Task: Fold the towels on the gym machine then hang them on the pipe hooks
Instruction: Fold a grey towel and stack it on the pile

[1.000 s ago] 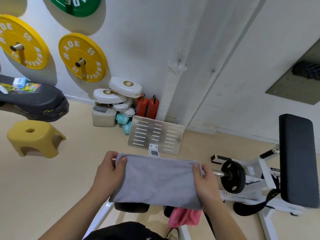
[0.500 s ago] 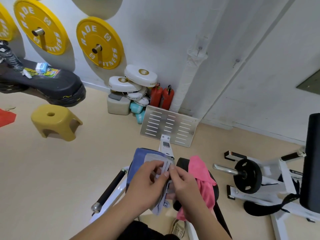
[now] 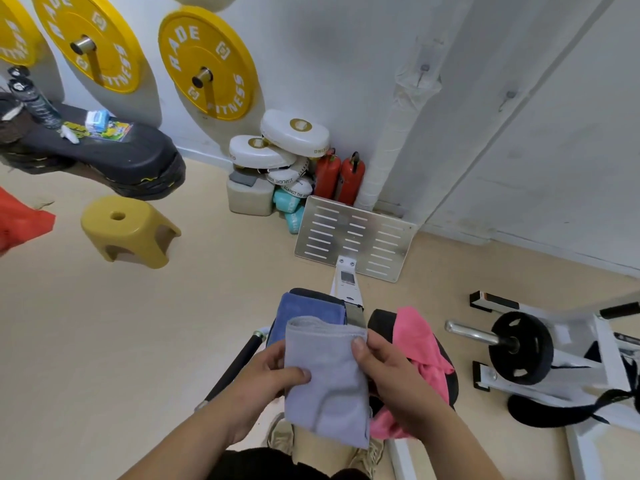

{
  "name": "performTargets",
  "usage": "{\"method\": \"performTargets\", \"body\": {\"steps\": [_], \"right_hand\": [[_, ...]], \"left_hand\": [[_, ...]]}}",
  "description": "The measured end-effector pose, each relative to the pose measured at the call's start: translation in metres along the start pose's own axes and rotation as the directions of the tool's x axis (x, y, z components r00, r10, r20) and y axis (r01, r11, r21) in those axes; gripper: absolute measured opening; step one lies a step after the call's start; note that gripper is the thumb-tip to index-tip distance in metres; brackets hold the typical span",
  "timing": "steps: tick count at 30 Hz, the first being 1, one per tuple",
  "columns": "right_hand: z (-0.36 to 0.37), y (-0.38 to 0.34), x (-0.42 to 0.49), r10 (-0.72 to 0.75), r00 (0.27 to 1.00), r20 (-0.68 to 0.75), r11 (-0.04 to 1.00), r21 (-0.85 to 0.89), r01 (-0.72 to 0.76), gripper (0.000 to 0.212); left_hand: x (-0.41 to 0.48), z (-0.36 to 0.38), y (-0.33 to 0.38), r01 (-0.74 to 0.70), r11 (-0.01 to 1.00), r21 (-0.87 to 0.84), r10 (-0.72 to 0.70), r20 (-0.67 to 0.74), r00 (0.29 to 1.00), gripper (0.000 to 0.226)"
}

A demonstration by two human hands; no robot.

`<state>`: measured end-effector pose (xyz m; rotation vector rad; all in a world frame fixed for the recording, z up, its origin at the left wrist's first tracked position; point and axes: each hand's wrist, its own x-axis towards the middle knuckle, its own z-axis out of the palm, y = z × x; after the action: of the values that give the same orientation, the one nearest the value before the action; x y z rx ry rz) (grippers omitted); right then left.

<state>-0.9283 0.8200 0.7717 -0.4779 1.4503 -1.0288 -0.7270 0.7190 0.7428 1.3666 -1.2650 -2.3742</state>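
Both hands hold a folded grey cloth towel [image 3: 325,379] above the gym machine; the left hand [image 3: 266,379] pinches its left edge, thumb on top; the right hand [image 3: 388,372] grips its right edge; a folded blue towel [image 3: 304,306] and a crumpled pink towel [image 3: 422,344] lie on the machine's black pads just behind.

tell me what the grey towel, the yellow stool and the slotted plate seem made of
The grey towel looks like matte cloth, maybe microfibre: it folds limply, with a stitched edge. The yellow stool seems moulded plastic, smooth and one-piece. The slotted plate is probably metal, with a brushed silvery sheen.
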Motion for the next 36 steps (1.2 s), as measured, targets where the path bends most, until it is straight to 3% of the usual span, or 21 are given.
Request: {"method": "performTargets", "body": {"steps": [2, 5, 9, 11, 14, 17, 21, 24, 26, 28, 29, 33, 36], "right_hand": [[0.001, 0.002, 0.013, 0.05, 0.996, -0.073, 0.999, -0.005, -0.051, 0.03], [0.006, 0.01, 0.038, 0.145, 0.963, -0.226, 0.983, -0.081, -0.167, 0.031], [0.008, 0.008, 0.071, 0.17, 0.95, -0.262, 0.975, -0.096, -0.201, 0.031], [0.006, 0.004, 0.087, 0.155, 0.961, -0.227, 0.984, -0.053, -0.171, 0.019], [0.002, 0.006, 0.105, 0.079, 0.984, -0.161, 0.995, -0.045, -0.087, 0.045], [0.005, 0.024, 0.117, 0.038, 0.989, -0.144, 0.982, -0.18, -0.064, 0.063], [0.019, 0.047, 0.129, 0.006, 0.944, -0.33, 0.899, -0.412, -0.15, 0.077], [0.023, 0.053, 0.127, -0.15, 0.9, -0.409, 0.791, -0.596, -0.139, 0.082], [0.018, 0.057, 0.124, -0.228, 0.897, -0.38, 0.678, -0.723, -0.134, 0.078], [0.012, 0.062, 0.121, -0.232, 0.924, -0.305, 0.653, -0.753, -0.085, 0.068], [0.009, 0.066, 0.119, -0.214, 0.942, -0.259, 0.643, -0.763, -0.064, 0.066], [-0.006, 0.078, 0.11, -0.087, 0.99, -0.107, 0.633, -0.774, -0.028, 0.081], [-0.01, 0.089, 0.107, -0.043, 0.994, -0.099, 0.603, -0.796, -0.054, 0.088]], "left_hand": [[0.004, -0.009, -0.002, 0.057, 0.998, -0.02, -0.056, 0.046, 0.997, 0.052], [0.014, -0.012, 0.001, 0.085, 0.996, 0.017, -0.084, -0.053, 0.995, 0.05], [0.036, -0.018, 0.02, 0.109, 0.986, 0.123, -0.088, -0.165, 0.982, 0.039], [0.05, -0.024, 0.027, 0.099, 0.984, 0.149, -0.067, -0.207, 0.976, 0.035], [0.069, -0.031, 0.029, 0.065, 0.978, 0.199, -0.004, -0.293, 0.956, 0.033], [0.083, -0.036, 0.015, 0.083, 0.919, 0.384, 0.041, -0.304, 0.952, 0.04], [0.095, -0.031, -0.004, 0.024, 0.744, 0.667, 0.23, -0.29, 0.929, 0.051], [0.094, -0.026, -0.008, 0.012, 0.449, 0.894, 0.461, -0.243, 0.853, 0.06], [0.093, -0.027, -0.009, -0.126, 0.196, 0.972, 0.597, -0.016, 0.802, 0.06], [0.094, -0.032, -0.014, -0.244, 0.024, 0.97, 0.586, 0.184, 0.789, 0.055], [0.095, -0.034, -0.017, -0.248, 0.006, 0.969, 0.548, 0.205, 0.811, 0.055], [0.092, -0.045, -0.016, -0.155, 0.095, 0.983, 0.321, 0.117, 0.94, 0.074], [0.089, -0.047, -0.011, -0.132, 0.037, 0.991, 0.218, 0.121, 0.968, 0.082]]}}
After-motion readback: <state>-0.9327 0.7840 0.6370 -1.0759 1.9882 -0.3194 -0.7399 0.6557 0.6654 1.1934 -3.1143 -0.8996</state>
